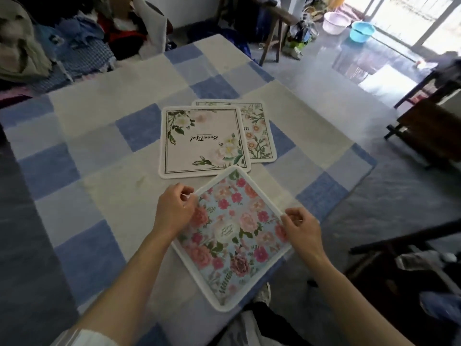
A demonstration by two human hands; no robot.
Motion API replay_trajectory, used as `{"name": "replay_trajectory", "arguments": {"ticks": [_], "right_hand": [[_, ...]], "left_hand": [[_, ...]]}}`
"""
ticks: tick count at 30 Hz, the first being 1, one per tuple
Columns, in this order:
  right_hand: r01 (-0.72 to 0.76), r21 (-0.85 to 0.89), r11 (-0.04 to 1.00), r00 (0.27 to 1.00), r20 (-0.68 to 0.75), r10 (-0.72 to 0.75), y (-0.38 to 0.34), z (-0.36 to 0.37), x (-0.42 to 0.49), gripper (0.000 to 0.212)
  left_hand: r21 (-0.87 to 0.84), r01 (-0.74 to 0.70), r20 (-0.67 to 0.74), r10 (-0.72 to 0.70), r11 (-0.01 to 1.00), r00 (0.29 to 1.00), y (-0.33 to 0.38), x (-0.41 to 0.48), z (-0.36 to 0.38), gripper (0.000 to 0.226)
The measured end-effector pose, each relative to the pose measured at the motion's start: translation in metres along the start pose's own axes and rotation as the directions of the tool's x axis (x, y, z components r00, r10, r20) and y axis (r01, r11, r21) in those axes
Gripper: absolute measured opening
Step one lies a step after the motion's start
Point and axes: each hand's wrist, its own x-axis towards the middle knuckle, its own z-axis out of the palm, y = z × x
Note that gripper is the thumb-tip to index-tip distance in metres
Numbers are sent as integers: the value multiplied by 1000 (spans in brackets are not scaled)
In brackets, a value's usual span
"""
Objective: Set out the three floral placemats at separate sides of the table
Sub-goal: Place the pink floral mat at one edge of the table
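Legible writing: the white placemat (pixel 203 142) carries the word "Beautiful" in dark script at its centre, reading upside down from the camera. The third placemat (pixel 260 136) shows a capital "B" at its covered edge, with the rest of the word hidden. The blue floral placemat (pixel 232 236) bears a white oval emblem at its centre, and any lettering there is too blurred to read. Appearance: the white placemat is square with rounded corners, a thin dark inner border and pale blossoms with green leaves at opposite corners. It lies flat near the middle of the surface (pixel 99 146), which is covered by a blue-and-white checked cloth. The third placemat lies partly under its right side and shows orange-pink flowers on green stems. The blue floral placemat has a pale blue ground crowded with pink, red and plum roses inside a white rim. It is turned corner-on at the near edge of the surface, with its far corner at the white placemat's near edge; contact there cannot be judged. Hands: the left hand (pixel 174 208) pinches the mat's left corner between thumb and curled fingers. The right hand (pixel 303 228) pinches the right corner likewise. Both forearms are bare and extend forward.
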Motion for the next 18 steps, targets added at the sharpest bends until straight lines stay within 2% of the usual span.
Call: {"name": "replay_trajectory", "arguments": {"ticks": [7, 12, 18], "right_hand": [[-122, 109, 987, 988, -86, 132, 22, 6, -30, 16], [-193, 185, 964, 965, -140, 221, 38, 17, -47, 3], [-314, 191, 930, 924, -164, 346, 46, 34, -59, 6]], "left_hand": [[63, -118, 132, 108, 991, 985, 3, 24, 17, 16], [123, -186, 216, 157, 975, 964, 5, 42, 29, 20], [218, -161, 267, 100, 963, 959, 3, 51, 40, 32]]}}
